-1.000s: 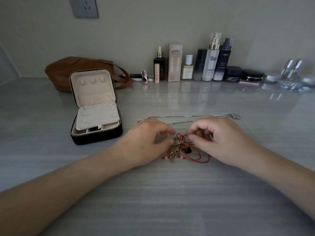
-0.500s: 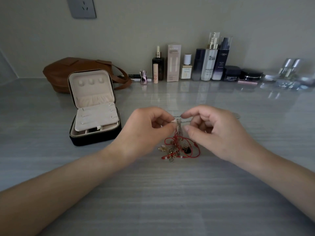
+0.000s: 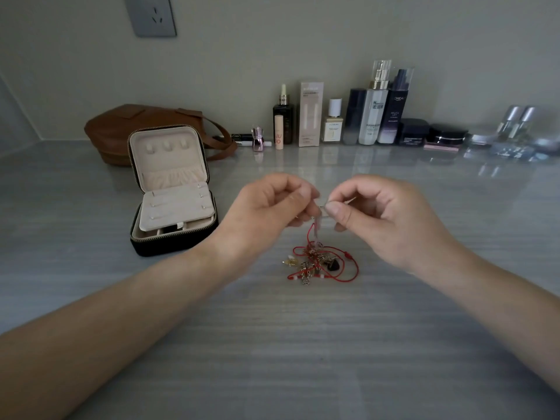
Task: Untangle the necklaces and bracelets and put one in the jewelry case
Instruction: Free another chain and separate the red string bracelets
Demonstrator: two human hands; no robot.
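While both the left hand [image 3: 272, 210] and right hand [image 3: 378, 216] pinch a chain [image 3: 316, 230], the tangle [image 3: 318, 263] lies below.

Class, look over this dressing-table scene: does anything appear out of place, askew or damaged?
Only the jewelry tangle looks odd: red cord and chains knotted in a heap on the table, one strand pinched up between the left hand and right hand. The open jewelry case and the cosmetics look orderly.

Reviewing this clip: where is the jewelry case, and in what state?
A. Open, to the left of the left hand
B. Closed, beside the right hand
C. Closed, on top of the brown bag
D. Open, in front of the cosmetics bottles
A: the jewelry case stands with its lid up, cream lining showing, left of the left hand on the table.
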